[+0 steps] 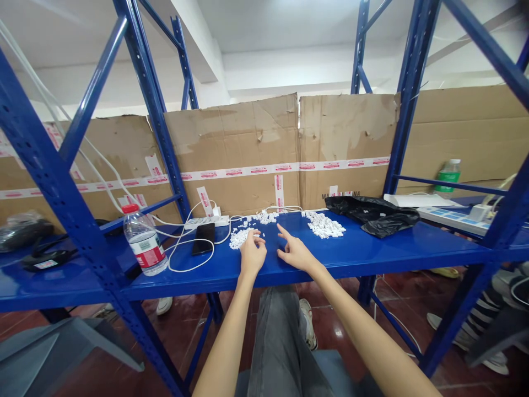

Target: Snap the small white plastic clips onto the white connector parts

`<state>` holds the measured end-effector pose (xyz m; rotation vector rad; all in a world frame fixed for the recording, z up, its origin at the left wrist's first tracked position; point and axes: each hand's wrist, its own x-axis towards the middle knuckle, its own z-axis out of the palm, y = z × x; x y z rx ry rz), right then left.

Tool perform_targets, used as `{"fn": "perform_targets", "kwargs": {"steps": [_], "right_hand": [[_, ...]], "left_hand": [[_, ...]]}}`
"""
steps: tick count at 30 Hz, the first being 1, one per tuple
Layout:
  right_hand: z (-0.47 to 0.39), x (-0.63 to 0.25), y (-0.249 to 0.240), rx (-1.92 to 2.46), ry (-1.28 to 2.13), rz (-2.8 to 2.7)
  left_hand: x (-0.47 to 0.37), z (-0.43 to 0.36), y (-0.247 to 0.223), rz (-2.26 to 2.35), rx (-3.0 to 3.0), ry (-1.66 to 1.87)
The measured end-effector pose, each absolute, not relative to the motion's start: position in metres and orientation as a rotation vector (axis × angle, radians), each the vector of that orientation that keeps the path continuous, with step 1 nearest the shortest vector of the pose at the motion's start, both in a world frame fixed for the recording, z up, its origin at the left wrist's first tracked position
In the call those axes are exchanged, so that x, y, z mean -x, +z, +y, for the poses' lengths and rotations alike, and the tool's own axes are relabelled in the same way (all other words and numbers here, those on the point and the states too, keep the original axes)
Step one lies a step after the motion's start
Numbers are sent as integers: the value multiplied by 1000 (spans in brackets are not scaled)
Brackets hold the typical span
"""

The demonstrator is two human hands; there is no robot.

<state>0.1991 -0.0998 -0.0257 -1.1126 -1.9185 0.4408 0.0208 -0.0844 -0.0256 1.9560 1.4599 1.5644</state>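
Note:
My left hand (253,255) is at the right edge of a pile of tiny white pieces (238,238), its fingers curled together. Whatever it may pinch is too small to make out. To its right, my right hand (296,253) hovers over the blue shelf top (285,271) with the index finger stretched forward and the thumb apart; nothing shows in it. Beyond the hands lies a small group of white plastic pieces (266,216). A larger heap of white pieces (325,225) spreads farther right.
A black phone (204,239), a white power strip (206,221) and looping cables lie left. A red-capped water bottle (144,242) stands by the left post. A black plastic bag (374,214) lies right; cardboard sheets (239,149) wall the back.

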Motion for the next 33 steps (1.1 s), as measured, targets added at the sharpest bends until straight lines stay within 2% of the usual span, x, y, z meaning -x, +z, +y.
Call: {"fn": "perform_targets", "kwargs": {"steps": [33], "right_hand": [[-102, -199, -24, 1125, 409, -1938]], "left_hand": [[-22, -87, -20, 1448, -1980, 1581]]}}
